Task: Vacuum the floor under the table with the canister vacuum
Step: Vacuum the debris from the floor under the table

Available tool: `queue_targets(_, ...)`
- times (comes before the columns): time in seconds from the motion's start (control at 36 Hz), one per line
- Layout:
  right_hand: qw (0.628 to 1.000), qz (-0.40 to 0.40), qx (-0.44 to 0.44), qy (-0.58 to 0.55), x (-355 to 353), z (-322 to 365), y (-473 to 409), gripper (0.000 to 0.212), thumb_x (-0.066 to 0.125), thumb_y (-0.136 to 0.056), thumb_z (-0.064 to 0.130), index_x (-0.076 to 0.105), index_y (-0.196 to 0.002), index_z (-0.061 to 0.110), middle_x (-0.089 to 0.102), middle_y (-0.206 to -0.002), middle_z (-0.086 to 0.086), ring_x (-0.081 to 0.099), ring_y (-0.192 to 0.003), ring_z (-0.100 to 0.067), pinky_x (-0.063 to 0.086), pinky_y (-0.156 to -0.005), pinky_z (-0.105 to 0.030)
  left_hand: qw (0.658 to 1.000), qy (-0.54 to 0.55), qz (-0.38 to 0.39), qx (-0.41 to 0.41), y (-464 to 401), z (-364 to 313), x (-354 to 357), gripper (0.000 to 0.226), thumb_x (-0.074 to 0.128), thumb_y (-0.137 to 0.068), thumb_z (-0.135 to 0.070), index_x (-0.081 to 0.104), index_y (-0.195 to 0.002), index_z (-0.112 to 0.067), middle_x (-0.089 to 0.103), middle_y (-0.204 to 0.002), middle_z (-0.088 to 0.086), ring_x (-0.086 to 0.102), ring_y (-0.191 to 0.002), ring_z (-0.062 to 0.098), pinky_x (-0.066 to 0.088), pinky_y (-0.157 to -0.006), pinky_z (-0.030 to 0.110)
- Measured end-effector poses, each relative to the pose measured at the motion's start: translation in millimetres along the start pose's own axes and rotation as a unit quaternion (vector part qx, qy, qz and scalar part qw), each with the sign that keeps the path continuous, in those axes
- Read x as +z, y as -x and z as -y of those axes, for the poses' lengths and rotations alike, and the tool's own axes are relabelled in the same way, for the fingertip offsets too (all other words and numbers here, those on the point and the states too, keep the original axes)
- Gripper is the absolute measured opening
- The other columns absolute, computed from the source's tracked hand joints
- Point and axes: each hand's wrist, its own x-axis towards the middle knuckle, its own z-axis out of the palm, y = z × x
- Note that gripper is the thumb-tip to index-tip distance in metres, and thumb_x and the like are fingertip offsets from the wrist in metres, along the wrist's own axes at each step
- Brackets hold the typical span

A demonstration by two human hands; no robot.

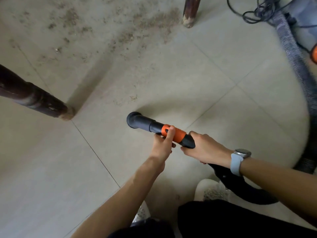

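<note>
Left hand (163,145) grips the orange collar of the dark grey plastic vacuum nozzle (144,123); right hand (204,149) grips its black rear end. Nozzle mouth sits near the pale tiled floor (171,74), short of the brown dust (120,35) between two dark wooden table legs (34,98).

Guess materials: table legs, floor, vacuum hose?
Table legs: likely wood under dark glossy varnish, worn pale and raw at the feet. Floor: probably matte beige ceramic tile, given the straight grout lines. Vacuum hose: seemingly flexible plastic, closely ribbed, grey.
</note>
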Motion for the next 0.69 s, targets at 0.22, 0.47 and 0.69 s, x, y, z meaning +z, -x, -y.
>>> queue_targets(0.22,0.995,-0.093,0.028,0.012,-6,1,-13,0.029,0.056,-0.086,0.042,0.045,-0.093,0.017,0.057,-0.075,0.000,0.056,-0.059,-0.020,0.044,-0.055,-0.029,0.997,-0.053,0.052,0.021,-19,-35,4,0.020,0.046,-0.096,-0.044,0.049,-0.095,-0.024,0.057,-0.094,-0.006,0.055,-0.075,0.010,0.044,-0.068,0.025)
queue_targets(0.47,0.995,-0.036,-0.011,-0.087,-8,40,-37,0.018,0.055,-0.084,0.028,0.049,-0.094,0.014,0.060,-0.064,-0.004,0.057,-0.043,-0.024,0.048,-0.044,-0.028,0.998,-0.044,0.019,0.037,-31,-50,-26,0.027,0.042,-0.098,-0.045,0.049,-0.105,-0.019,0.060,-0.098,-0.005,0.059,-0.078,0.009,0.044,-0.070,0.026)
queue_targets(0.69,0.998,0.006,-0.056,-0.042,13,59,-39,0.023,0.057,-0.084,0.032,0.047,-0.092,0.014,0.061,-0.068,-0.006,0.063,-0.052,-0.030,0.053,-0.047,-0.036,0.997,-0.006,-0.048,0.058,-22,-21,-56,0.035,0.042,-0.097,-0.045,0.050,-0.112,-0.014,0.063,-0.111,0.007,0.060,-0.084,0.015,0.046,-0.070,0.027)
